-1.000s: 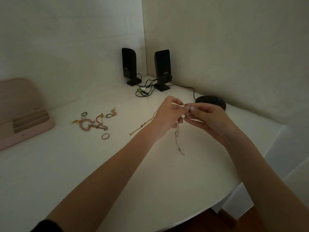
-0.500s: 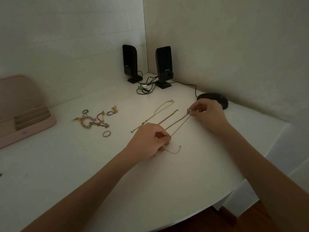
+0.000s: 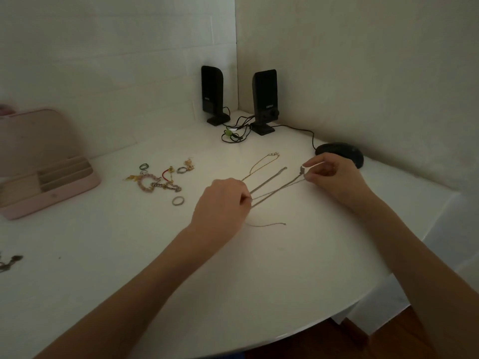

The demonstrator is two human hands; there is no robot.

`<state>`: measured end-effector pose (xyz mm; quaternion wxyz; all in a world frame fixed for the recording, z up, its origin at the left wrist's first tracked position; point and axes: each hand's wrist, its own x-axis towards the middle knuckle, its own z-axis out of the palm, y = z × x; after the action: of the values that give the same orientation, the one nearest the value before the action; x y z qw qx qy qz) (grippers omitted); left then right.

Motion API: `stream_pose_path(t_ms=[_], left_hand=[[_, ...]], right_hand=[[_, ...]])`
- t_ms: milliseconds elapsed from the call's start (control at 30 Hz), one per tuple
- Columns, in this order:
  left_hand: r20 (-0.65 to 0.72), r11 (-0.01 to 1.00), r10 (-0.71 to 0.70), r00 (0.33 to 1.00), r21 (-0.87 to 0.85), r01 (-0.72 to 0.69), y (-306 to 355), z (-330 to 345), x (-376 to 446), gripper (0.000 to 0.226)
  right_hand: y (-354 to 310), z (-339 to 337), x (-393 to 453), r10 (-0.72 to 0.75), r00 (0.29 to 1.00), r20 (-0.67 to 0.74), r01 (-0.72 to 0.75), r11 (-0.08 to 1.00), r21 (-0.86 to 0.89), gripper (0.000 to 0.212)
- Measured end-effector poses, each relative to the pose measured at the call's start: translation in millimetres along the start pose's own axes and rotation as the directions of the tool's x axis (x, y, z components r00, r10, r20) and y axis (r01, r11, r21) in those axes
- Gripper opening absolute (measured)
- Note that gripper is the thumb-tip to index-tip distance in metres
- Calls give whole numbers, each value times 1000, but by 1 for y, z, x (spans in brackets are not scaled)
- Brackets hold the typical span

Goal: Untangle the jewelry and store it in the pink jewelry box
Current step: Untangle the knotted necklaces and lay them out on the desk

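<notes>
Two thin chains [image 3: 274,191] taut between left hand [image 3: 223,200], right hand [image 3: 329,174]

Each of the two black speakers [image 3: 265,99] carries a small pale logo, too blurred to read.

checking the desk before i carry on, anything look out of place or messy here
Mostly no. One small dark jewelry piece lies alone at the table's left edge, far from the tangled pile and the open pink jewelry box.

Dim corner of white walls [image 3: 363,60] — rounded white table [image 3: 233,281], wooden floor [image 3: 388,340] below.
</notes>
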<state>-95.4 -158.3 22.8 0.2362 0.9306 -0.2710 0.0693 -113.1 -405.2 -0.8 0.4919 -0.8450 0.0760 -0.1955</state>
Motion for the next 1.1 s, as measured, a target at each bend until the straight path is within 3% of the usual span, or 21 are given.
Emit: stream_pose_path(t_ms=[167,267,433,533,633,767,1100], left_hand=[[165,938,-108,980,-311,156,-13,-12,5,13],[263,869,-142,954,-429,247,-12,-15,7,14],[445,804,-122,887,-479,351,-4,-19,5,19],[509,838,-119,852,-409,361,4,-14,3,19],[432,938,-100,896,-260,230,12,-4,1,18],[378,978,-77,923,-153,144,21,-1,-2,19],[341,995,-91,936,74,70,8,-9,-9,18]], right_hand=[[-5,-4,-3,55,992,111,-88,942,324,17],[-3,-2,0,75,992,103,-108,920,377,19],[1,1,3,79,996,52,-94,897,432,21],[3,4,5,40,999,-16,-33,946,324,19],[7,9,8,-24,995,-99,35,994,103,15],[12,9,12,-82,977,-196,66,994,-87,11],[19,13,20,-84,984,-159,33,954,-298,7]])
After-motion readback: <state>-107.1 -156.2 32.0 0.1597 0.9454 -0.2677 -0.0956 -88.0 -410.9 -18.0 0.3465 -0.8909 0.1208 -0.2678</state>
